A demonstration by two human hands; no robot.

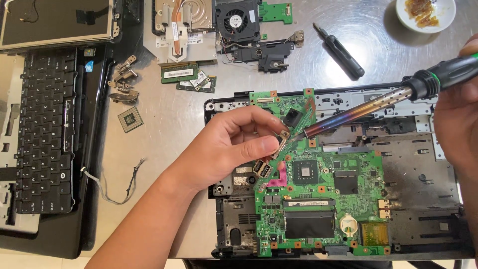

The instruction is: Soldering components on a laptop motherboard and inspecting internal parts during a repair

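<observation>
Pinching a small metal connector [282,141] at the motherboard's [318,199] eleven o'clock corner, the left hand [234,144] steadies it; the right hand [455,124] grips a soldering iron [368,107] touching it. Board still seated in the stripped laptop base [423,174].

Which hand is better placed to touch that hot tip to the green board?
Right hand: it grips the soldering iron, tip almost on the board. Left hand pinches tweezers.

1. A brushed metal surface [179,114] fills the view, grey and scuffed with fine swirl marks.
2. Bright light from overhead glares off it in a white patch near the top, right of centre.
3. Along the bottom edge, a pale strip of floor [30,261] shows beneath the surface.
</observation>
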